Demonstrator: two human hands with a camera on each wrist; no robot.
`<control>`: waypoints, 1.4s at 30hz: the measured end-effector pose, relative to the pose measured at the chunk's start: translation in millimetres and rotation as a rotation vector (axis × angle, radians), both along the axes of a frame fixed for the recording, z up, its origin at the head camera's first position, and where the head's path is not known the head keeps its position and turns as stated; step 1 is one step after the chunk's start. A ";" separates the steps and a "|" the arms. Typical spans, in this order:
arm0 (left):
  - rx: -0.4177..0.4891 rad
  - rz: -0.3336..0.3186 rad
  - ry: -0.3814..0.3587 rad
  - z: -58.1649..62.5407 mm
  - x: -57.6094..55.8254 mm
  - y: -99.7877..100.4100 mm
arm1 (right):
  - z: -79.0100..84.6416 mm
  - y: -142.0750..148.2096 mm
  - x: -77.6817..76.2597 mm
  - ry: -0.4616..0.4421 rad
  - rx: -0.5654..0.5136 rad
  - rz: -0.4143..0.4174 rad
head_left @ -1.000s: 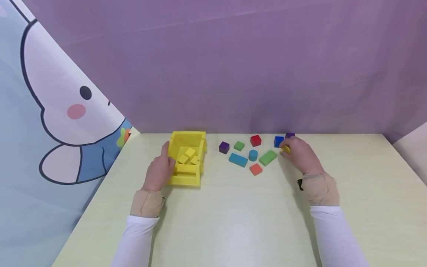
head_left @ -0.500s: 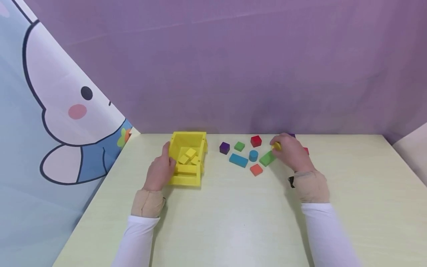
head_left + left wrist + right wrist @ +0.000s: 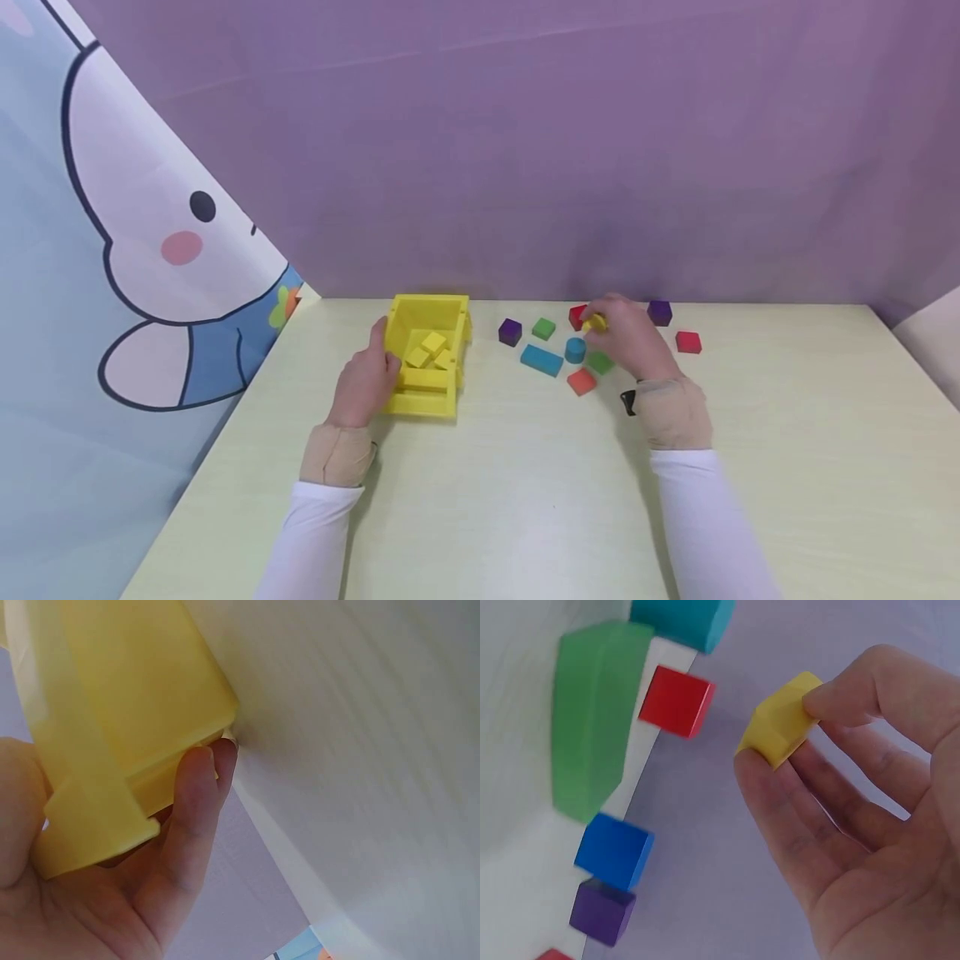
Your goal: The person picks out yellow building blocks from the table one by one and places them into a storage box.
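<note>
My left hand [image 3: 363, 383] grips the left side wall of a yellow plastic bin [image 3: 420, 404], thumb inside the rim. Several yellow blocks [image 3: 433, 342] lie in the bin. In the left wrist view, fingers [image 3: 196, 802] curl around the bin's edge. My right hand [image 3: 633, 337] pinches a yellow block [image 3: 780, 724] between thumb and fingertips, held above the other blocks. Under and beside that hand are a green rectangular block [image 3: 596, 720], a red cube [image 3: 676, 701] and a blue cylinder [image 3: 575, 350]. The blue cube [image 3: 615, 851] is hidden behind the hand in the head view.
Between bin and right hand lie a purple cube [image 3: 510, 332], a small green block [image 3: 543, 328], a blue rectangular block [image 3: 542, 360] and an orange block [image 3: 582, 382]. Right of the hand sit another purple cube [image 3: 660, 313] and a red block [image 3: 688, 342]. A purple cloth [image 3: 525, 167] backs the table.
My right hand has moved left with the yellow block, from beside the blue cube to over the green rectangular block, uncovering the right-hand purple cube and red block. My left hand stays on the bin.
</note>
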State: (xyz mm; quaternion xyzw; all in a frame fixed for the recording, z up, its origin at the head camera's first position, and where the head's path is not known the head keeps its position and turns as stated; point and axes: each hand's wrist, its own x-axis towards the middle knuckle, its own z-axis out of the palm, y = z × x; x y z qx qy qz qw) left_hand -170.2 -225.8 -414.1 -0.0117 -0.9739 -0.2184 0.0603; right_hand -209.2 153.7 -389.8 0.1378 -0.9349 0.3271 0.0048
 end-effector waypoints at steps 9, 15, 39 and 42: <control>-0.003 0.001 0.003 -0.5 -1.0 1.4 | 2.8 -24.1 -2.3 -0.017 -0.033 0.008; -0.009 0.000 0.000 0.4 -1.0 1.1 | 5.5 -40.1 -1.2 -0.050 -0.055 0.018; -0.017 0.003 0.021 -1.6 -1.3 -1.0 | 14.9 -103.0 -2.1 0.004 -0.033 0.066; -0.018 0.003 0.020 -0.5 -1.3 0.1 | 15.1 -108.0 -1.4 0.051 -0.050 0.100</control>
